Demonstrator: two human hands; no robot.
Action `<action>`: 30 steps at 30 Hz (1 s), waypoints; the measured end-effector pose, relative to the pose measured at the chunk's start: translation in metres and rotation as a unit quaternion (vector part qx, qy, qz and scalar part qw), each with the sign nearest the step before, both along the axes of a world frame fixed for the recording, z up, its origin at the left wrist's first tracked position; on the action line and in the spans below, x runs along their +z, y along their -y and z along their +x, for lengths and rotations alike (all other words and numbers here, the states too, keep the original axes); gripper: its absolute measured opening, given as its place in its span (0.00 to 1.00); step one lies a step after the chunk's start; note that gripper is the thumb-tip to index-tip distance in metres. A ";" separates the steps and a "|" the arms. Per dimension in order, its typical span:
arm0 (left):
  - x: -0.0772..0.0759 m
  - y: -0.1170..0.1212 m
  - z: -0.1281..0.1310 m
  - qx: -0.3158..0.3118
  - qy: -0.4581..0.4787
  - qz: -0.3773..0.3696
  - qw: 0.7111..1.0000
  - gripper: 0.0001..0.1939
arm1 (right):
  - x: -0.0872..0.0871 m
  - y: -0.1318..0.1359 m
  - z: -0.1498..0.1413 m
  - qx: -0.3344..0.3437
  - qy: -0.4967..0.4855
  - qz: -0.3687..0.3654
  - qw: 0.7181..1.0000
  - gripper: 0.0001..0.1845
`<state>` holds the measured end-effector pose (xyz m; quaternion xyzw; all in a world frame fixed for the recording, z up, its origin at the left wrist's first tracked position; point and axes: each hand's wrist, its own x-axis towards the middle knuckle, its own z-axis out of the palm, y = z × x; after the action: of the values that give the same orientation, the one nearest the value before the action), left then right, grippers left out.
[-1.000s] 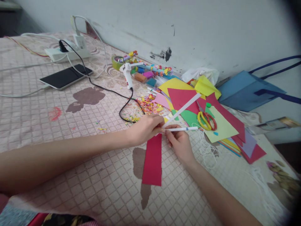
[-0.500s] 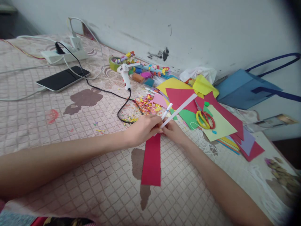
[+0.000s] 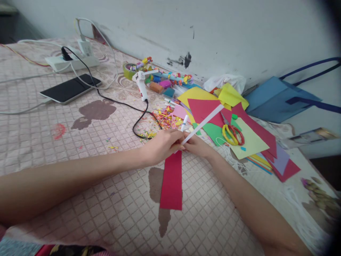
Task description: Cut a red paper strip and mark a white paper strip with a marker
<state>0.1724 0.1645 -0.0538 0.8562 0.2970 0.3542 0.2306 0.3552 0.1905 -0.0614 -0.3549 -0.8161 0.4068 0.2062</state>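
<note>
My left hand [image 3: 166, 145] and my right hand [image 3: 198, 145] meet above the patterned cloth, fingers closed and close together. Between their fingertips runs the lower end of a narrow white paper strip [image 3: 204, 122], which slants up to the right. A white pen-like stick with a bluish band [image 3: 184, 122] pokes up from behind my left fingers; its lower part is hidden, so which hand grips it is unclear. Under my hands lies a long red paper strip [image 3: 172, 185], its upper end covered by them.
A white glue gun [image 3: 141, 85] with a black cord stands behind paper scraps [image 3: 167, 119]. Red-and-yellow scissors [image 3: 233, 133] lie on coloured sheets [image 3: 250, 138] at right, near a blue bag [image 3: 282, 99]. A phone [image 3: 71, 89] and power strip [image 3: 71, 62] are at left.
The pen-like stick has swung left and stands more upright. My hands have shifted only slightly, and the white strip keeps nearly the same slant. The red strip lies as before.
</note>
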 end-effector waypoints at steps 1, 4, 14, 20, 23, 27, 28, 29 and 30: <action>0.000 0.000 0.000 0.002 0.000 0.000 1.000 0.05 | 0.000 0.000 0.000 0.002 0.000 0.003 1.000 0.18; 0.001 0.001 0.000 0.001 0.005 0.004 1.000 0.05 | 0.000 0.000 0.000 0.011 -0.008 0.001 1.000 0.18; 0.000 0.000 0.000 -0.010 0.023 -0.001 1.000 0.04 | 0.000 0.001 -0.003 0.031 -0.041 0.002 0.999 0.14; 0.002 0.001 0.000 -0.001 0.009 0.003 1.000 0.05 | -0.004 0.002 0.000 0.021 -0.046 0.027 0.998 0.11; 0.002 0.001 0.000 0.006 0.006 0.003 1.000 0.05 | -0.006 0.000 0.002 0.026 -0.050 0.021 0.998 0.10; 0.001 0.001 0.000 0.010 0.002 0.003 1.000 0.05 | -0.009 -0.001 0.005 0.026 -0.059 0.006 0.998 0.08; 0.001 0.001 0.000 0.011 0.002 0.002 1.000 0.06 | -0.009 0.000 0.005 0.022 -0.058 0.001 0.998 0.07; 0.001 0.001 -0.001 0.012 0.001 0.001 1.000 0.06 | -0.010 0.000 0.006 0.020 -0.056 -0.004 0.998 0.07; 0.001 0.001 -0.001 0.012 0.000 0.001 1.000 0.06 | -0.010 0.001 0.006 0.016 -0.054 -0.008 0.998 0.07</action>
<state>0.1718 0.1630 -0.0525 0.8528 0.3072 0.3571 0.2256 0.3615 0.1900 -0.0716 -0.3209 -0.8063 0.4351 0.2400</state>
